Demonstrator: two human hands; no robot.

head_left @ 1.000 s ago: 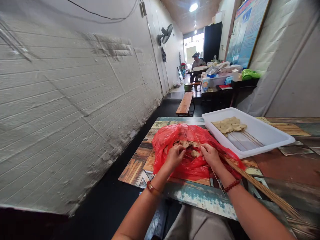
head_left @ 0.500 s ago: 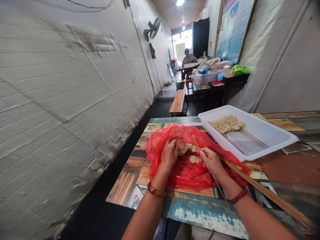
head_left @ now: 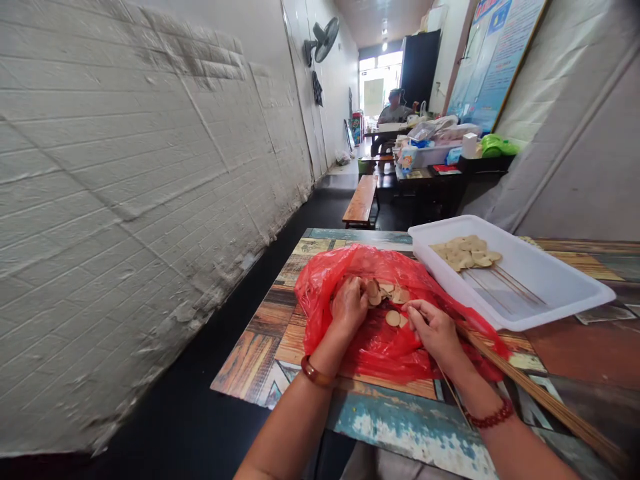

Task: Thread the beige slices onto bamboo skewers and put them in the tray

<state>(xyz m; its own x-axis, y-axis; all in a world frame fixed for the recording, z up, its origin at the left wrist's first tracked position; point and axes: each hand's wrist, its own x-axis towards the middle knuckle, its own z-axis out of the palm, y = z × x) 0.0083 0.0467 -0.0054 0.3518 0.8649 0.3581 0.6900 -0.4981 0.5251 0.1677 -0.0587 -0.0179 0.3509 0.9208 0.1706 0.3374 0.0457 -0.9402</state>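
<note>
A red plastic bag (head_left: 400, 357) lies spread on the table, with several thin, round beige slices (head_left: 393, 319) in its opening. Inside that opening, at its left, is my left hand (head_left: 350, 303), fingers curled closed beside the slices; whatever they hold is hidden. My right hand (head_left: 433, 327) pinches a thin wooden skewer (head_left: 456, 399) at the bag's right side. The skewer's lower end sticks out under my wrist, while its upper end is hard to make out. A bundle of skewers (head_left: 545, 397) lies to the right, its far end by the bag.
Beyond the bag at the right, a white plastic tray (head_left: 560, 293) holds slices threaded on skewers (head_left: 467, 253). The patterned table (head_left: 250, 363) ends at the left, near a white wall (head_left: 150, 200). Further back are a wooden bench (head_left: 361, 200), a cluttered table and a seated person (head_left: 395, 110).
The view has shifted slightly, moving the scene rightward. The skewer's upper part, raised above the slices earlier, no longer shows clearly. Both hands stay at the bag; my left fingers are more curled.
</note>
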